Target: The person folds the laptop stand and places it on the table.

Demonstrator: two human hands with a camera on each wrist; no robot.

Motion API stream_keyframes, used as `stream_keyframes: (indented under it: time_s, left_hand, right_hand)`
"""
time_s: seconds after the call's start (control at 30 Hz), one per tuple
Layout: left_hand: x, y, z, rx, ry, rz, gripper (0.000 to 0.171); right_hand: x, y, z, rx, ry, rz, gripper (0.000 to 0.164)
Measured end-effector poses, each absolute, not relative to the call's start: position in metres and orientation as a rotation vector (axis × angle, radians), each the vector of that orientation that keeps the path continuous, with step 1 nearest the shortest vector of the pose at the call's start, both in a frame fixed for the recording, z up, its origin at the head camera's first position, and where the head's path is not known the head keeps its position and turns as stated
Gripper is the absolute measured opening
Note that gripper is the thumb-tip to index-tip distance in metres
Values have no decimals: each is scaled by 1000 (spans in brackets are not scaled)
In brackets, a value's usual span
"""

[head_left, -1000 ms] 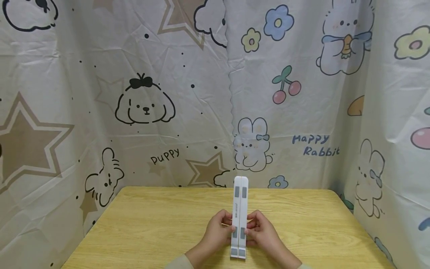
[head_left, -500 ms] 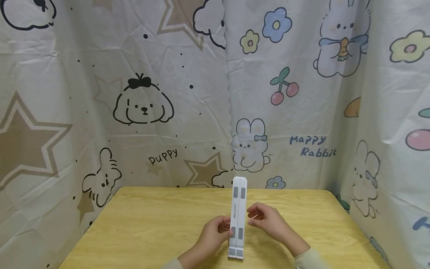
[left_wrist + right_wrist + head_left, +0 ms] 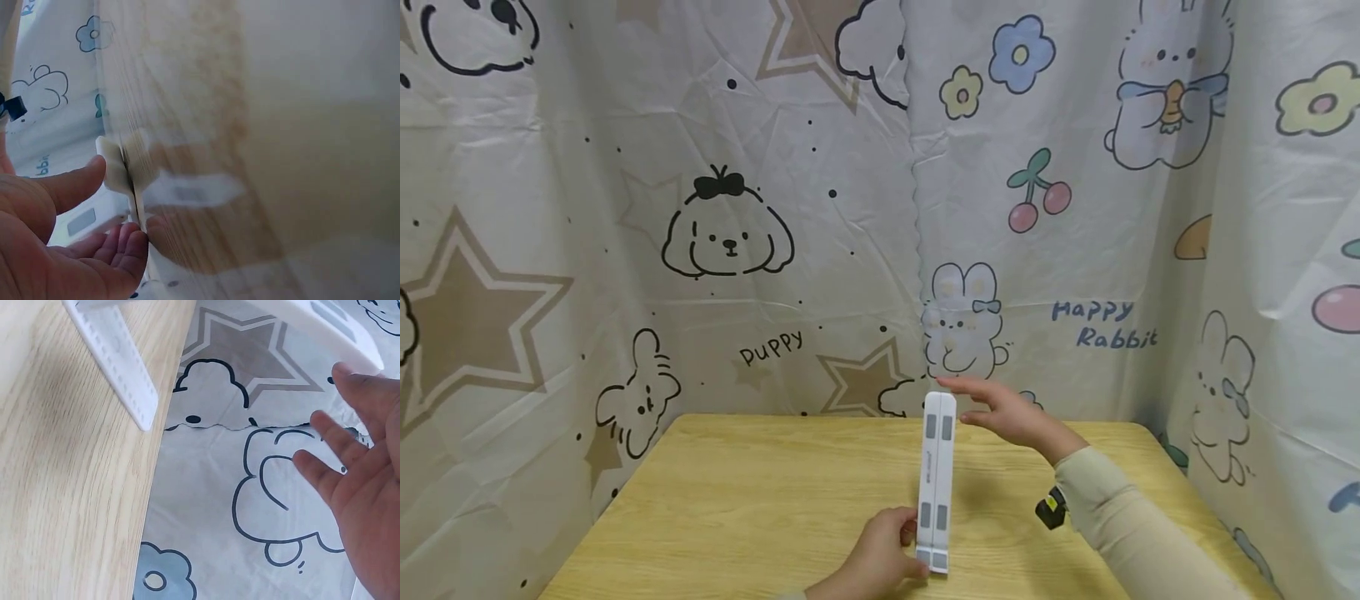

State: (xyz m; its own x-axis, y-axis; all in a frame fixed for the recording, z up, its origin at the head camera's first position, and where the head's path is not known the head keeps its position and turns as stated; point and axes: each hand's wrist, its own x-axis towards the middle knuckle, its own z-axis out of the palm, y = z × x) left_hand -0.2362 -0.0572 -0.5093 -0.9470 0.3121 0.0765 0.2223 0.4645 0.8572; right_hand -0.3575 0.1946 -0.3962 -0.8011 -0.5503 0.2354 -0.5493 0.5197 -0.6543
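Left hand (image 3: 883, 552): fingers grip the stand (image 3: 943, 475) at its base.
Right hand (image 3: 1009, 413): fingers wide by its top; contact unclear.
Base: brace firmly before handling top.

Tabletop booth screened by printed fabric; type of premises cannot be determined.
A pale yellow wood-grain table with rounded far corners (image 3: 760, 483) is bordered at its far, left and right sides by cream hanging fabric sheets (image 3: 865, 275). Prints include black-outlined puppies (image 3: 728, 229), brown five-pointed stars (image 3: 482, 308), pastel rabbits (image 3: 962, 325) and pink cherries (image 3: 1023, 217). Wrinkles and vertical folds indicate loosely hung cloth. The sheets conceal the surrounding room.
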Motion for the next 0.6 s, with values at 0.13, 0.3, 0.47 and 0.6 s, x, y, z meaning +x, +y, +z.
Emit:
stream_keyframes:
  time_s: [0.13,0.3,0.47,0.6]
  left_hand:
    - [-240,-57,-513,506,2597,1528,60]
    - [-244,-61,-513,581,2572,1497,56]
    - [-252,-67,-514,642,2481,1480,53]
    - [-263,-73,-516,657,2400,1469,52]
  right_hand:
    - [-362,192,-396,-1050,2756,-1100,56]
    - [-359,195,-390,-1162,2810,-1006,55]
    - [-353,202,-385,-1236,2844,-959,53]
    - [-350,213,-386,-1333,2935,-885,49]
